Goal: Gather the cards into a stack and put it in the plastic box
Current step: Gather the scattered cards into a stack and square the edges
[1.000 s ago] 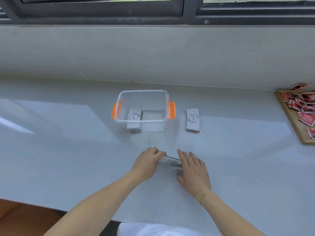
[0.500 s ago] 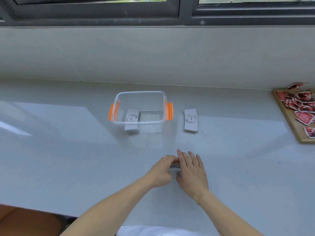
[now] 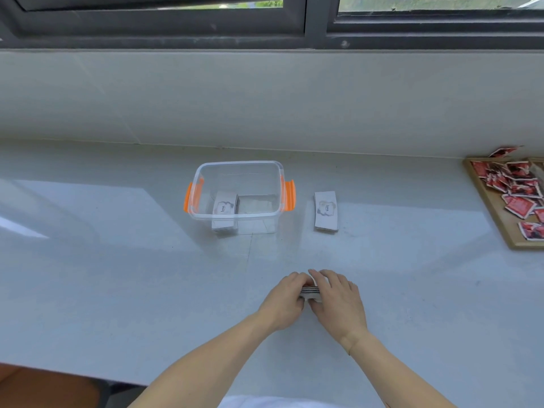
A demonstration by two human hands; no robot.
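A small stack of cards [image 3: 309, 291] lies on the white counter, squeezed between my left hand [image 3: 285, 301] and my right hand [image 3: 338, 301]; only its near edge shows. Farther back stands a clear plastic box [image 3: 237, 217] with orange side handles. One stack of white cards [image 3: 224, 208] lies inside it at the left. Another white card stack [image 3: 325, 211] rests on the counter just right of the box.
A wooden tray [image 3: 491, 214] with several red packets sits at the far right edge. A tiled wall and dark window frame run along the back. The counter's front edge is near my body at the bottom.
My left hand slid right against my right hand, pressing the spread cards into a tight stack. The view shifted slightly.
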